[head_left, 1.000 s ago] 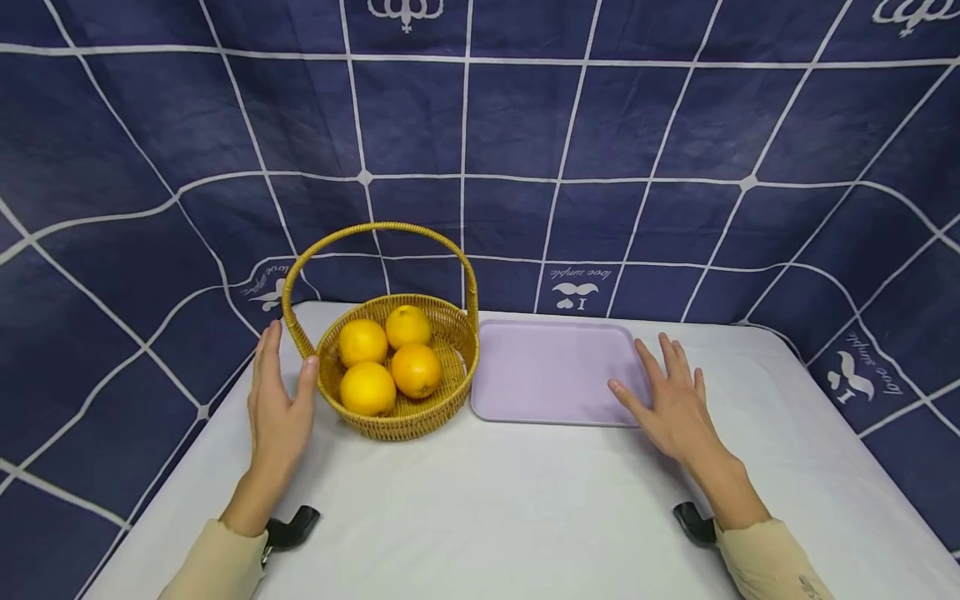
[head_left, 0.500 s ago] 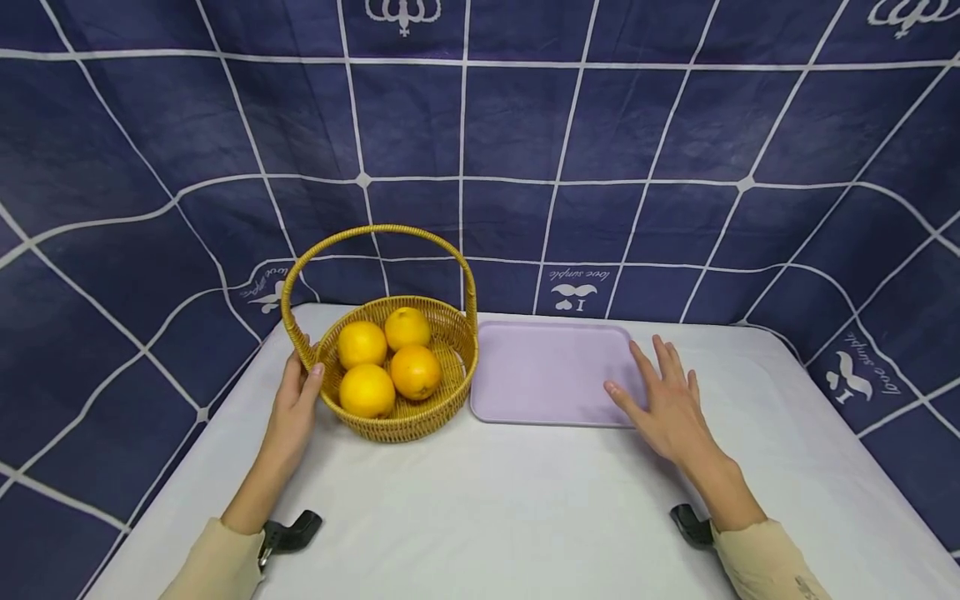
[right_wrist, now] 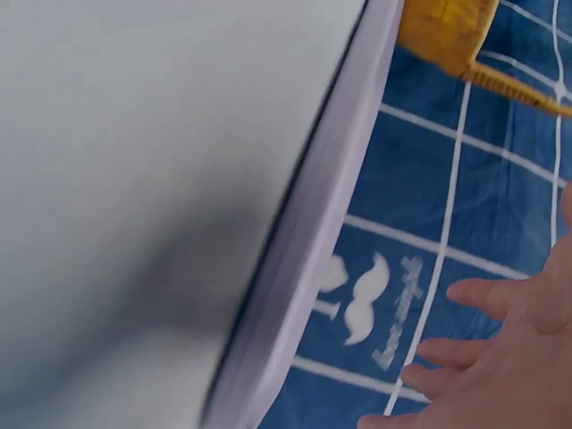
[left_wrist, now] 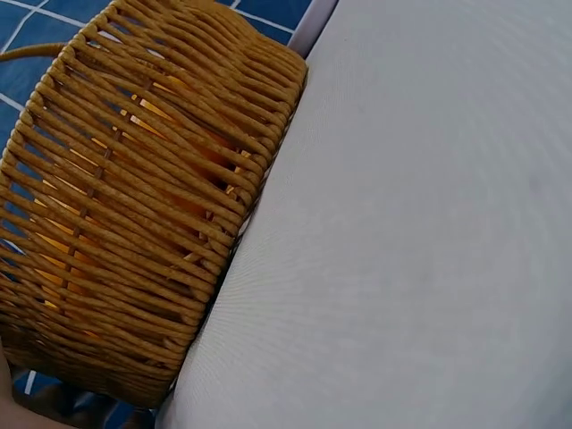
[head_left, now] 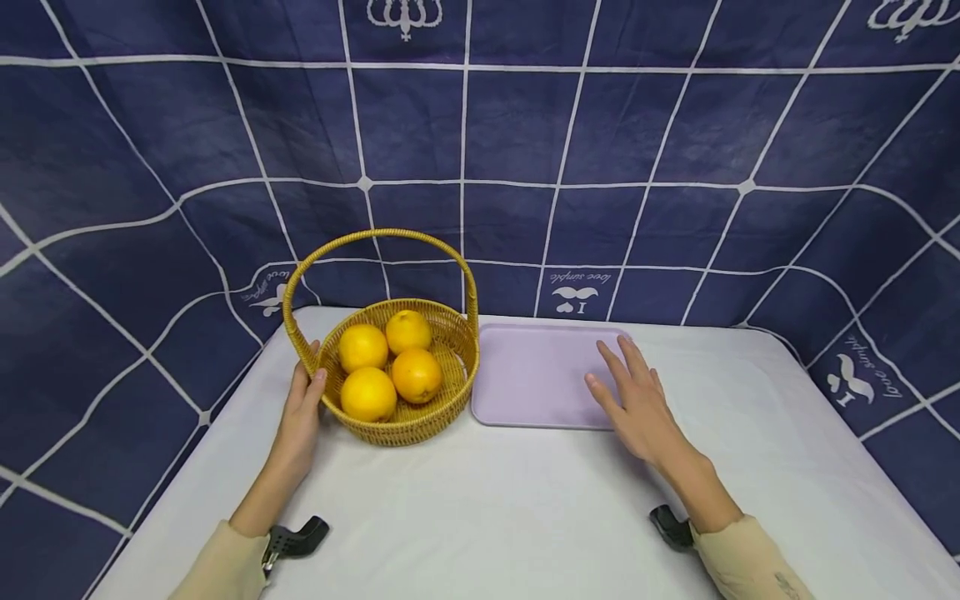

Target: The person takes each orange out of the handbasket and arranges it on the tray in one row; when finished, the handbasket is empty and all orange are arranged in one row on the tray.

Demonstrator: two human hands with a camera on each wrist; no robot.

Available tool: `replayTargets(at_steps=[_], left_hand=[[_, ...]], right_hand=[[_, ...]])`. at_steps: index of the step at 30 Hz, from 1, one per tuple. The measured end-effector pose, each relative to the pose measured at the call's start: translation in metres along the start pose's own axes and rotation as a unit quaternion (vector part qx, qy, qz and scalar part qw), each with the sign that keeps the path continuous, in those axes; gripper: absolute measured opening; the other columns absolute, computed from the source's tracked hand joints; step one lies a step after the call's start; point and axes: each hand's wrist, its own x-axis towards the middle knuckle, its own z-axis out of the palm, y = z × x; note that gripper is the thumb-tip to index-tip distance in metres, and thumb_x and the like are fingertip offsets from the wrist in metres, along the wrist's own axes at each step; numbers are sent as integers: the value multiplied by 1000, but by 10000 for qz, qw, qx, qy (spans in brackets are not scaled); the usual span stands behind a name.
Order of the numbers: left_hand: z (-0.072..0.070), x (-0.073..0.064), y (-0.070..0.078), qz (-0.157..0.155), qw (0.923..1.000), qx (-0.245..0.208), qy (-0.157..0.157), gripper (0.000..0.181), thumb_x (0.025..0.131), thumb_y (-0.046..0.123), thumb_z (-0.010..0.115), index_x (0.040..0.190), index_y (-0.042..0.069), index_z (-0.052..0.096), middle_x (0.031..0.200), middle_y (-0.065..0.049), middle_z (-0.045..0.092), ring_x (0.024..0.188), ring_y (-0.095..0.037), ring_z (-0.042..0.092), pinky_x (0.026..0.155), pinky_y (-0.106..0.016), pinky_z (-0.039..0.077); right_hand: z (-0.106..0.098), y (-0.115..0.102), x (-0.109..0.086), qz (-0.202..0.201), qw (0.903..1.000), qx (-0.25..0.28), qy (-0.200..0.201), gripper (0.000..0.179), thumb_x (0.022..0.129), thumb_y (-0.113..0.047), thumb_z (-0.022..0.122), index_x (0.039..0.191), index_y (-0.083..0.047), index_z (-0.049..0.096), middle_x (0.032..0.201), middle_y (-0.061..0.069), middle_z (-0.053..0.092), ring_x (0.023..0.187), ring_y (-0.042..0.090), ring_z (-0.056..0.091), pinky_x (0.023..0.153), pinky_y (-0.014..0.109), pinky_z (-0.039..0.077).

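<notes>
A golden wicker basket [head_left: 405, 432] with a tall arched handle stands at the back left of the table. Inside it lie several oranges [head_left: 369, 394]. My left hand [head_left: 296, 433] holds the basket's left side at the foot of the handle, thumb near the rim and fingers partly hidden behind. In the left wrist view the woven wall [left_wrist: 152, 197] fills the left, and only a bit of the hand shows at the corner. My right hand [head_left: 641, 417] hovers over the right end of a lilac tray [head_left: 532, 379], fingers spread, holding nothing.
The tray lies flat just right of the basket. White cloth [head_left: 487, 517] covers the table. A dark blue cloth with white lines [head_left: 517, 125] hangs behind and at both sides. Each wrist wears a black device [head_left: 300, 537].
My left hand has moved right and taken hold of the basket's left side. My right hand has shifted left, further over the tray. Basket and oranges stay in place.
</notes>
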Motion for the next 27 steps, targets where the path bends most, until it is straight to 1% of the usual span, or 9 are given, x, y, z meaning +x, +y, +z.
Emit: replayTargets(at_steps=[2,4,8,12,16,19,23,27], left_hand=[[1,1,-2,-55,9998,-187,3,62,115,43,36,171,33,10,179,7,3,165,-21,3,133,-51,2],[2,1,-3,-77,9996,-262,20,61,115,43,37,170,34,12,179,5,5,165,-22,5,133,-52,3],[2,0,-5,-53,9996,-266,46,61,114,45,37,170,34,14,178,2,8,164,-24,9,133,-54,6],[1,0,-5,-9,9998,-207,57,62,115,44,37,170,31,13,178,2,9,164,-25,10,132,-55,8],[1,-1,-5,32,9999,-123,94,62,115,43,37,171,29,13,178,2,9,164,-26,10,132,-56,8],[2,-1,-6,80,9999,-90,93,62,115,43,37,171,29,13,178,2,9,164,-26,9,132,-56,7],[2,-1,-6,93,9999,-66,80,63,115,45,37,171,29,13,178,3,10,164,-25,9,132,-56,7],[1,-1,-6,131,9999,-53,77,63,115,44,37,171,28,13,178,3,10,164,-25,8,132,-57,7]], right_hand=[[3,-9,4,-69,9999,83,-44,68,110,-52,44,166,-14,34,175,23,15,163,43,9,123,77,10],[5,-19,8,-145,9997,191,-65,68,111,-52,43,166,-15,33,175,22,16,162,43,10,124,74,12],[8,-38,15,-279,9985,445,-131,67,111,-52,42,167,-17,32,176,17,15,162,43,12,126,70,15],[12,-55,21,-388,9970,645,-174,68,111,-53,44,167,-17,32,177,13,15,162,42,16,126,68,19],[17,-76,25,-374,9956,811,-275,71,109,-58,45,168,-22,30,177,8,14,162,38,18,126,67,22],[21,-92,29,-383,9953,813,-367,75,106,-64,47,168,-26,28,178,5,13,161,38,21,124,68,26],[26,-114,33,-584,9944,767,-433,79,103,-65,53,168,-28,28,178,3,13,159,38,27,122,68,30],[33,-136,39,-878,9915,861,-429,78,103,-61,57,167,-24,31,177,5,17,158,37,30,122,66,32]])
